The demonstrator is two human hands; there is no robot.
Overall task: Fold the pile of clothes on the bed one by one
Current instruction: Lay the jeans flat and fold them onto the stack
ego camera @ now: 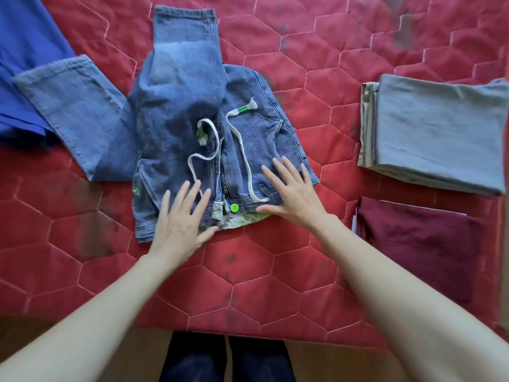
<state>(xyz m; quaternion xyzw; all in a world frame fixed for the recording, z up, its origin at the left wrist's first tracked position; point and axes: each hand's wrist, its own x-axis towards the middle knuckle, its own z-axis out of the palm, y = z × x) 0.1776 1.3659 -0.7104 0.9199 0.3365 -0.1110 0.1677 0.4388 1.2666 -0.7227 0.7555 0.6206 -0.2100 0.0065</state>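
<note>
Left hand: my left hand [183, 224] lies flat near the bottom centre of the frame, fingers straight and spread, resting on the waistband end of the jeans [192, 128] left of the zip.
Right hand: my right hand [293, 194] lies flat too, fingers spread wide, pressing the jeans right of the zip, just beside the pocket; neither hand grips anything.
Jeans: blue denim, in the middle of the frame, waistband toward me; one leg is folded up over the seat and runs to the top of the frame, the other leg angles out to the upper left.
Drawstring: a white drawstring [242, 150] with green tips loops loosely over the front of the jeans, between and above my hands.
Button: a green button [234, 207] sits at the waistband, between my hands.
Bed: the red quilted bedspread [275, 271] with hexagon stitching lies under everything.
Folded stack: a grey folded cloth [440, 133] lies at the right edge, well apart from the jeans; a dark maroon folded cloth [418, 244] lies just below it.
Upper left: a blue garment [24, 51] lies partly under the angled leg.
</note>
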